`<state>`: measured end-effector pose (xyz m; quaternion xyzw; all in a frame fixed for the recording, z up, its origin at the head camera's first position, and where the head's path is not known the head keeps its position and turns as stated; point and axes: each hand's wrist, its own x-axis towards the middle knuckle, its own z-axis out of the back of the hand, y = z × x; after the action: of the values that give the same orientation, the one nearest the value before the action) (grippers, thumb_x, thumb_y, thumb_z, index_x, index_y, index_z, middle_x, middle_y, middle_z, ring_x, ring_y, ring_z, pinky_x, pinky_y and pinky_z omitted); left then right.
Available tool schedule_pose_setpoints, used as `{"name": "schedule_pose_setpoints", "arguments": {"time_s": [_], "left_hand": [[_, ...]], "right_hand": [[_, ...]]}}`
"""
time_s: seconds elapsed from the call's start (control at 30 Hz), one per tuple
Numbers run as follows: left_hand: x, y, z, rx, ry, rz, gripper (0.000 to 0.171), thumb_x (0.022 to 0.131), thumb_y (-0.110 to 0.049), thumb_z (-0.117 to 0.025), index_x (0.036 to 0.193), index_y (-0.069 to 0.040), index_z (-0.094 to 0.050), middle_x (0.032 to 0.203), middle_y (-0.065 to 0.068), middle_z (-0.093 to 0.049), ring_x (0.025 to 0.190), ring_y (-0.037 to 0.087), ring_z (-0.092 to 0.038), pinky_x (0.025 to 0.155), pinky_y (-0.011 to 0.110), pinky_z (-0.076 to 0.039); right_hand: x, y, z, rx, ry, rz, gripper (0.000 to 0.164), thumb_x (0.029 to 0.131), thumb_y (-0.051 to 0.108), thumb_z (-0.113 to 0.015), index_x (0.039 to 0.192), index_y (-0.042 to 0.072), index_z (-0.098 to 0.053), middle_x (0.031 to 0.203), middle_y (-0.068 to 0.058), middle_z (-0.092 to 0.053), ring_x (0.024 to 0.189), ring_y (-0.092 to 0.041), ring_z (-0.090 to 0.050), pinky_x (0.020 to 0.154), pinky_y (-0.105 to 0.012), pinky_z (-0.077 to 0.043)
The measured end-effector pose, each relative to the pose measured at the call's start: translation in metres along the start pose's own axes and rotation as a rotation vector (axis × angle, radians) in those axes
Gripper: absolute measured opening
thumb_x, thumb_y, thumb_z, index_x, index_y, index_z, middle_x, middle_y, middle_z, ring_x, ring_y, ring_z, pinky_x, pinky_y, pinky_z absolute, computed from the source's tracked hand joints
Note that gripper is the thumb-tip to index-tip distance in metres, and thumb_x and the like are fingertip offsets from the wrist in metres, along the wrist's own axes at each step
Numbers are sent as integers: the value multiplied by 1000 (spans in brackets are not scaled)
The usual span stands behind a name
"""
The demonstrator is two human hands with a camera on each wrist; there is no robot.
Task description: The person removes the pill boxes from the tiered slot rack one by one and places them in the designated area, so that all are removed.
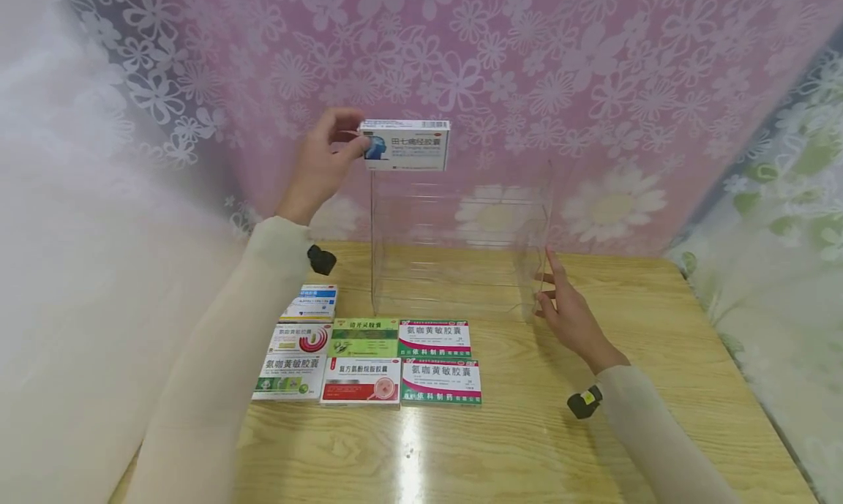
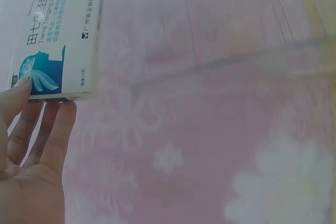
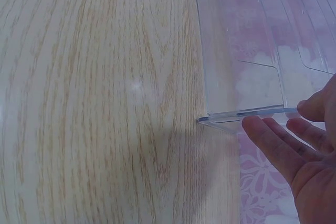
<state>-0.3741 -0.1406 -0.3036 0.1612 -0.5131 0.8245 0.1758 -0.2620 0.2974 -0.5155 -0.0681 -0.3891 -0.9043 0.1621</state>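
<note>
My left hand [image 1: 327, 153] pinches a white medicine box [image 1: 415, 147] by its left end, thumb on the front. The box has a blue head picture and is held upright at the top of a clear acrylic rack [image 1: 461, 299]. In the left wrist view the fingertips [image 2: 65, 109] sit behind the box's lower end. At the rack's right side my right hand [image 1: 571, 317] grips the clear side panel. The right wrist view shows the thumb [image 3: 314, 106] on one face of that panel and the fingers along the other.
Several medicine boxes lie in rows in front of the rack, among them a green box [image 1: 364, 338], a red and white box [image 1: 361, 381] and a pink and green box [image 1: 441, 382]. A blue and white box [image 1: 309, 303] lies behind them. A flowered cloth [image 1: 421, 58] hangs behind the wooden table [image 1: 527, 445].
</note>
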Motion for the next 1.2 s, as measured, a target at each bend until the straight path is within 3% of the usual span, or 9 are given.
{"name": "schedule_pose_setpoints", "arguments": {"time_s": [0.13,0.3,0.47,0.57,0.77,0.97,1.03,1.2], "left_hand": [[-19,12,38,-14,2,47,41,109,-26,-71,147,-17,-60,144,5,-66,127,18,-66,109,34,-59],[-53,28,81,70,77,167,47,110,-32,-68,154,-20,-56,148,6,-66,126,16,-66,106,32,-59],[-94,47,112,208,166,206,52,112,-40,-64,159,-19,-54,148,7,-64,126,14,-63,103,26,-54],[-120,59,127,248,192,241,53,112,-41,-63,159,-18,-54,146,7,-63,123,6,-61,100,19,-49],[-166,86,153,226,216,294,52,113,-33,-63,158,-12,-53,138,4,-66,106,-9,-67,91,7,-53],[-212,106,170,145,293,325,48,113,-23,-64,155,-3,-52,124,-14,-69,104,-3,-73,87,17,-62],[-226,110,171,112,330,340,46,113,-22,-64,153,-1,-53,124,-11,-71,105,0,-74,88,21,-64],[-259,121,168,25,433,440,49,113,-23,-64,151,5,-51,137,21,-68,109,4,-74,91,33,-67]], "right_hand": [[2,-1,-1,0,1,-3,94,111,-6,-50,176,27,9,155,-36,-50,115,-55,-71,80,-44,-69],[4,0,-3,5,3,-2,95,111,-6,-51,176,27,9,154,-37,-50,115,-55,-71,79,-44,-69],[4,0,-3,1,10,-5,96,111,-6,-50,176,30,11,155,-37,-49,117,-56,-70,80,-43,-69],[4,0,-3,3,17,-8,95,111,-5,-50,176,29,11,156,-37,-49,118,-56,-70,80,-43,-69],[3,1,-2,24,20,-13,93,111,-6,-49,176,25,10,157,-36,-48,118,-57,-69,81,-45,-69],[1,-1,-1,21,16,-26,95,112,-4,-49,176,33,12,158,-36,-47,119,-56,-69,81,-44,-69],[0,-2,0,23,13,-26,96,112,-3,-49,175,35,12,158,-36,-47,118,-55,-69,81,-44,-69],[0,-2,0,29,14,-19,95,113,-2,-49,175,35,12,158,-35,-47,118,-55,-69,81,-46,-69]]}}
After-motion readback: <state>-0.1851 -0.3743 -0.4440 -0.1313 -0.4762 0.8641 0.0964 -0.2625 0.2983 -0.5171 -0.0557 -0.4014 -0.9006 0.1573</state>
